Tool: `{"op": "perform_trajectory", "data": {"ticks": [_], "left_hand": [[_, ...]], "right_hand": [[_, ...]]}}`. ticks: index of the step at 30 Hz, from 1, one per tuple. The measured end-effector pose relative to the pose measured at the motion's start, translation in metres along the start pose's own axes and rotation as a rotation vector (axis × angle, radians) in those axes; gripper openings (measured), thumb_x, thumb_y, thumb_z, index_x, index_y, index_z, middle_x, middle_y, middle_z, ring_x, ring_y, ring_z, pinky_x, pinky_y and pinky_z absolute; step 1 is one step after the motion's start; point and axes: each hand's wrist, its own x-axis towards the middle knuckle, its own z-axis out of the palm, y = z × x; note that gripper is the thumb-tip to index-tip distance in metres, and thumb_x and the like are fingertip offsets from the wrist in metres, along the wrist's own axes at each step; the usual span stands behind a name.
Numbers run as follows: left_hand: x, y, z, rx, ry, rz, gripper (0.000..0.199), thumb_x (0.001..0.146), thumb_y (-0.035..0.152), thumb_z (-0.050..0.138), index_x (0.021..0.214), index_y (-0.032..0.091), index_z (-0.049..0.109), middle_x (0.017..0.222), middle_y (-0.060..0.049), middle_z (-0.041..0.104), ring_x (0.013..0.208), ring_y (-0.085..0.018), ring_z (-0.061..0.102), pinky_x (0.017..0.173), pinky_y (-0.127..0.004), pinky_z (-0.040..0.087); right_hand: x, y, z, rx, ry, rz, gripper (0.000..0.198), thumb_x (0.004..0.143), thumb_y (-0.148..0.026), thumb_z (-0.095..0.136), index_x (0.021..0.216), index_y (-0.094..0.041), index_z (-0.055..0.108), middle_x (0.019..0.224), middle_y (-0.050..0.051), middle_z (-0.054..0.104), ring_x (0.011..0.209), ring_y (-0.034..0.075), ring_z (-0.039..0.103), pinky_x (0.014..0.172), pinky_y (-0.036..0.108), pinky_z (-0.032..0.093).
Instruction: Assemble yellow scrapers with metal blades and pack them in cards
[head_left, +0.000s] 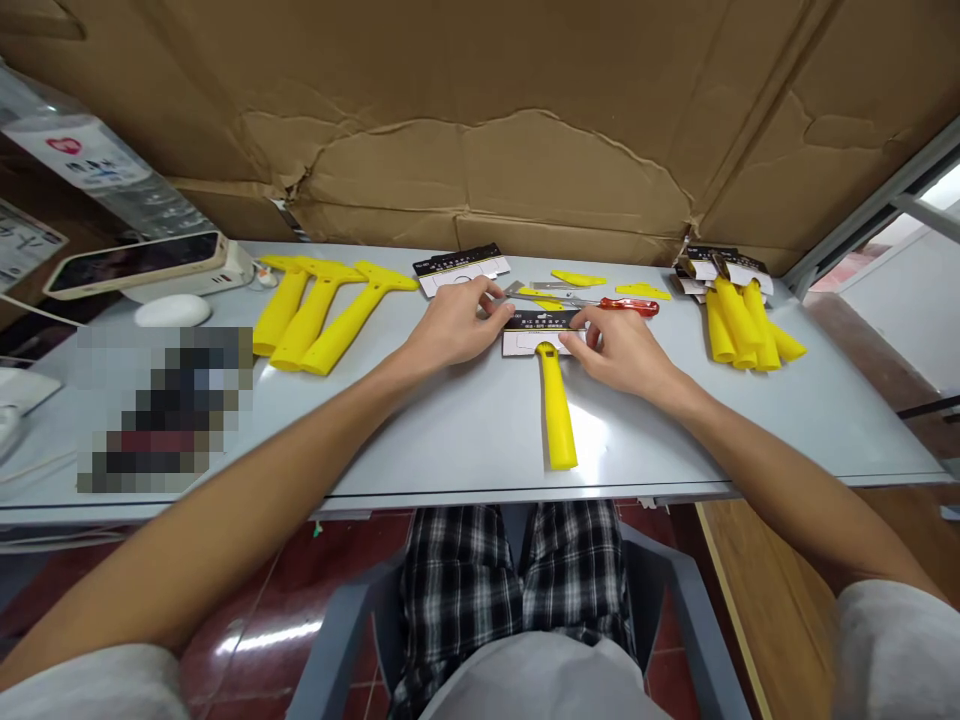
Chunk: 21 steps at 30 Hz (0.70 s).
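A yellow-handled scraper (557, 410) lies in front of me, its handle pointing toward the table's front edge. Its upper part is behind a black and white packaging card (525, 343). My left hand (466, 322) pinches the card's upper left corner between thumb and fingers. At the card's right side, my right hand (619, 345) grips the edge with bent fingers. Just behind the card is a screwdriver with a red handle (630, 306), partly hidden by my hands. Around it lie loose yellow plastic pieces (577, 279) and thin metal blades.
Yellow scraper handles (330, 315) lie at the left. Several carded scrapers (742, 325) are piled at the right. More cards (461, 268) lie behind my left hand. A phone (139, 265), a white mouse (174, 311) and a cardboard wall (450, 120) border the table (450, 440).
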Motion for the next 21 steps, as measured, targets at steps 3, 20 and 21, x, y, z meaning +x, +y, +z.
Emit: {"op": "perform_trajectory", "data": {"ticks": [3, 20, 21], "left_hand": [[0.005, -0.009, 0.003, -0.007, 0.017, -0.013, 0.034, 0.102, 0.046, 0.066, 0.122, 0.02, 0.074, 0.109, -0.01, 0.085, 0.095, -0.029, 0.077, 0.098, -0.043, 0.056], [-0.041, 0.01, -0.024, 0.33, -0.228, 0.209, 0.051, 0.111, 0.031, 0.035, 0.135, 0.007, 0.073, 0.139, -0.025, 0.075, 0.131, -0.039, 0.07, 0.116, -0.051, 0.051], [-0.054, 0.012, -0.022, 0.393, -0.225, 0.181, 0.053, 0.112, 0.032, 0.035, 0.14, 0.007, 0.071, 0.148, -0.026, 0.07, 0.139, -0.04, 0.066, 0.118, -0.053, 0.05]], "right_hand": [[-0.007, -0.015, -0.006, -0.135, 0.019, 0.028, 0.049, 0.105, -0.059, 0.051, 0.124, -0.02, 0.074, 0.093, 0.008, 0.075, 0.082, 0.016, 0.062, 0.079, 0.028, 0.034], [-0.059, 0.03, 0.019, -0.247, -0.185, 0.081, 0.092, 0.108, -0.066, 0.018, 0.18, -0.009, 0.025, 0.186, 0.009, 0.009, 0.179, 0.035, 0.01, 0.148, 0.063, 0.015], [-0.059, 0.03, 0.02, -0.249, -0.192, 0.079, 0.092, 0.108, -0.067, 0.017, 0.18, -0.009, 0.025, 0.186, 0.009, 0.009, 0.179, 0.035, 0.009, 0.148, 0.063, 0.013]]}}
